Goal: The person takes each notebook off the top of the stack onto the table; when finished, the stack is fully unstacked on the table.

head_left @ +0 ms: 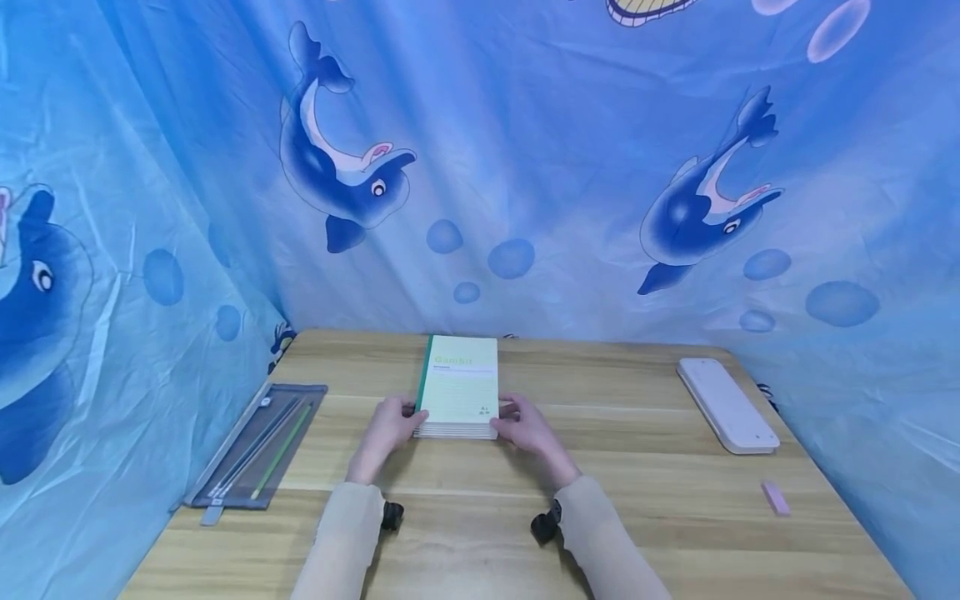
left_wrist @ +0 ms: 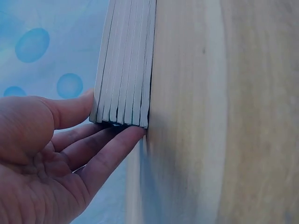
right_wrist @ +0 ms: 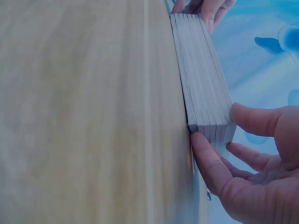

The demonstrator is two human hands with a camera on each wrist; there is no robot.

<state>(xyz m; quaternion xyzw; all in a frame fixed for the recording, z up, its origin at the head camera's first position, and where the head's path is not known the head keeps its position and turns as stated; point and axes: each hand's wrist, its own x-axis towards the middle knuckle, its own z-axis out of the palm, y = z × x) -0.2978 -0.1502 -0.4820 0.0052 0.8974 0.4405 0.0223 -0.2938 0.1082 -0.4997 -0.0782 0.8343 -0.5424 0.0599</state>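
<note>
Two hands [head_left: 388, 423] [head_left: 529, 427], fingers [left_wrist: 114, 156] gripping notebook stack [left_wrist: 126, 65], printed cover [head_left: 459, 383] only in head view

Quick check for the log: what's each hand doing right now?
Left hand: closed, holding the notebook stack near its front left corner.
Right hand: closed, holding the same stack near its front right corner.

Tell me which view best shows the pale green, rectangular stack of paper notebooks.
The head view: the notebook stack shows its printed top cover. Both wrist views show mostly its layered edges, the left cropping it.
</note>
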